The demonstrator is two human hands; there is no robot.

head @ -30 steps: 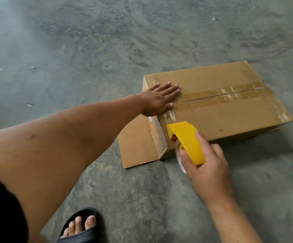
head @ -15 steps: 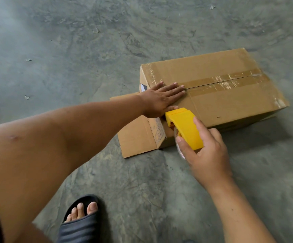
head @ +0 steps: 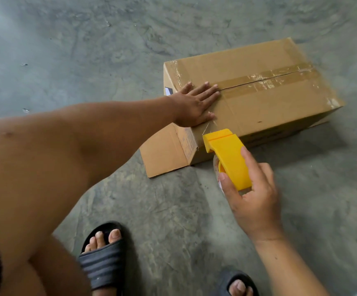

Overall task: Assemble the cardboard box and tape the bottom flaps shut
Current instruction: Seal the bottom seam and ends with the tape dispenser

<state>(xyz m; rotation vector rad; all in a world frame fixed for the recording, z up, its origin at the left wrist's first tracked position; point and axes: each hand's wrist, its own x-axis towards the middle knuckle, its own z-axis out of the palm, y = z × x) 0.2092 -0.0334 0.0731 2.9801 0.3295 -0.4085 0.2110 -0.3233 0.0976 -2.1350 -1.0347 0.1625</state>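
A brown cardboard box (head: 269,107) lies on the concrete floor with its flaps closed on top and old tape marks along the centre seam. My left hand (head: 194,103) lies flat, fingers straight, pressing on the near left end of the seam. My right hand (head: 252,193) grips a yellow tape dispenser (head: 228,157) just off the box's near edge. A thin strand of clear tape runs from the dispenser's front up to the box beside my left hand. One loose flap (head: 162,154) sticks out along the floor at the box's left end.
Bare grey concrete floor (head: 87,50) surrounds the box, with small bits of debris at the left. My feet in black slides (head: 102,259) stand at the bottom of the view, close to the box's near side.
My right hand has pulled the dispenser back from the box top, off its near edge. My left hand stays flat on the seam. The camera view shifted, bringing both feet into sight.
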